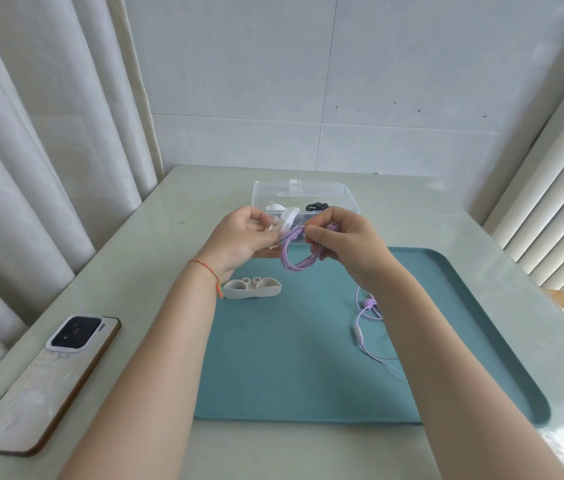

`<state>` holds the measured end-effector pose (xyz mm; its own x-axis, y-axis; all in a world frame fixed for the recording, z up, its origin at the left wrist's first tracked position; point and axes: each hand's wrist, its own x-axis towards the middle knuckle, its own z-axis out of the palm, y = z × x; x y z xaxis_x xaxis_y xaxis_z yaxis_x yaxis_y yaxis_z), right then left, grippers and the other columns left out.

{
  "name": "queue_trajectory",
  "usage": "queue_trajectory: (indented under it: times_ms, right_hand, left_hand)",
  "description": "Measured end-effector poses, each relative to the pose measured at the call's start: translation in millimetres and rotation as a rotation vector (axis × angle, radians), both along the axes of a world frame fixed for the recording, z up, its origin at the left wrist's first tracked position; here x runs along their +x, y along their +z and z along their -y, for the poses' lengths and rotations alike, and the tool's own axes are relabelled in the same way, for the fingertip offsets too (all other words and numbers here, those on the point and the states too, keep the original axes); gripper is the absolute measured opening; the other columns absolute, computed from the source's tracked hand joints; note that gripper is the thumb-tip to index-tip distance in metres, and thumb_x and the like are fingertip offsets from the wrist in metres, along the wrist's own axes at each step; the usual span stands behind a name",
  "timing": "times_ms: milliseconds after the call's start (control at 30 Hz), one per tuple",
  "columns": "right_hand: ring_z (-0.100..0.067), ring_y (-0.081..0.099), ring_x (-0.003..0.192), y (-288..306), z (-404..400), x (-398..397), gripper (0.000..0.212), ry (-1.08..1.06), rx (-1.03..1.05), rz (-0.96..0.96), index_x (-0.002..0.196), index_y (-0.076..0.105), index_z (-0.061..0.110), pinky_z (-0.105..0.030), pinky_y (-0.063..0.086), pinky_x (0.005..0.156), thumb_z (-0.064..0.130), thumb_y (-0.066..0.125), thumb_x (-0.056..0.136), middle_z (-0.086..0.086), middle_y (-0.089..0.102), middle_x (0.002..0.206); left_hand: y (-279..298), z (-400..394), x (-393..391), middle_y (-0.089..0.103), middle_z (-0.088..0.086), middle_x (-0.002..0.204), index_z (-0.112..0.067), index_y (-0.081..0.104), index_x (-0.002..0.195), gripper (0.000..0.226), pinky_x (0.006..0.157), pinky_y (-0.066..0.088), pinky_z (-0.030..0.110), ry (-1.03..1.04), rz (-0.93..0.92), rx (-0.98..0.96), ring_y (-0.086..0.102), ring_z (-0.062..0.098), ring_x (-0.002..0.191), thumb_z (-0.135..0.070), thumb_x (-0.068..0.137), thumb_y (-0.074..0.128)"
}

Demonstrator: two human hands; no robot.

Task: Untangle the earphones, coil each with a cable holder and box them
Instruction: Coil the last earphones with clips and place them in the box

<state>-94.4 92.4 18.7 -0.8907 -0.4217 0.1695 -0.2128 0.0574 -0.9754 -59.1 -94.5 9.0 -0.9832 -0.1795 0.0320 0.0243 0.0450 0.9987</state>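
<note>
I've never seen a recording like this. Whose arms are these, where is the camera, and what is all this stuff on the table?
No machine here: a person wears a camera on the head, looking down at their own two arms. The left hand holds a whitish cable holder; the right hand pinches a coil of purple earphone cable, whose loose end trails onto the teal mat. A spare grey cable holder lies on the mat. Behind the hands stands a clear plastic box with white and black items inside, probably earphones already coiled. A phone lies camera side up at the left.
</note>
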Motion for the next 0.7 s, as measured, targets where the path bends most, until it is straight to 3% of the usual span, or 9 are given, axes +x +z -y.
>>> queue_trajectory:
  times_ms: [67,167,267,467,600,700]
  right_hand:
    - [-0.021,0.055,0.066,2,-1,0,0.012,0.026,-0.049,0.027,0.080,0.060,0.009,-0.030,0.045,0.062,0.001,0.062,0.089,-0.005,0.064,0.072]
    - [-0.021,0.055,0.065,3,-2,0,0.012,0.042,-0.036,0.020,0.080,0.060,0.010,-0.031,0.046,0.064,0.001,0.062,0.089,-0.003,0.064,0.070]
    - [-0.018,0.056,0.063,5,-3,1,0.012,0.045,0.016,-0.017,0.080,0.061,0.010,-0.029,0.048,0.064,0.002,0.063,0.089,0.004,0.065,0.065]
    - [-0.014,0.057,0.059,10,-7,1,0.008,-0.012,0.126,-0.116,0.083,0.061,0.007,-0.025,0.050,0.061,0.000,0.064,0.087,-0.002,0.064,0.069]
    - [-0.015,0.057,0.061,13,-9,1,0.007,-0.028,0.186,-0.154,0.084,0.063,0.006,-0.026,0.051,0.063,0.000,0.064,0.086,-0.008,0.064,0.073]
    - [-0.014,0.057,0.059,15,-8,3,0.006,-0.034,0.223,-0.175,0.086,0.064,0.005,-0.021,0.051,0.061,-0.001,0.065,0.085,-0.004,0.064,0.070]
  left_hand:
    - [7,-2,4,0.066,0.020,0.097,-0.006,0.051,0.108,0.028,0.064,0.059,0.033,-0.083,-0.041,-0.019,0.068,0.024,0.075,0.005,0.086,0.066]
    - [9,-2,7,0.065,0.011,0.099,-0.017,0.053,0.131,0.057,0.068,0.059,0.035,-0.260,-0.021,-0.124,0.064,0.019,0.081,0.012,0.083,0.063]
    - [9,-3,11,0.064,0.003,0.100,-0.021,0.060,0.127,0.054,0.062,0.057,0.030,-0.348,0.002,-0.183,0.064,0.013,0.083,0.010,0.083,0.064]
    - [8,-3,13,0.061,0.010,0.100,-0.016,0.062,0.114,0.038,0.065,0.057,0.027,-0.353,0.078,-0.107,0.066,0.018,0.082,0.012,0.089,0.054]
    - [9,-5,9,0.059,0.015,0.093,-0.005,0.063,0.118,0.044,0.072,0.059,0.039,-0.312,0.182,0.001,0.063,0.026,0.075,0.007,0.090,0.031]
    - [11,-8,6,0.056,0.012,0.088,-0.001,0.065,0.114,0.039,0.075,0.060,0.044,-0.304,0.212,0.120,0.059,0.028,0.073,-0.012,0.096,0.032]
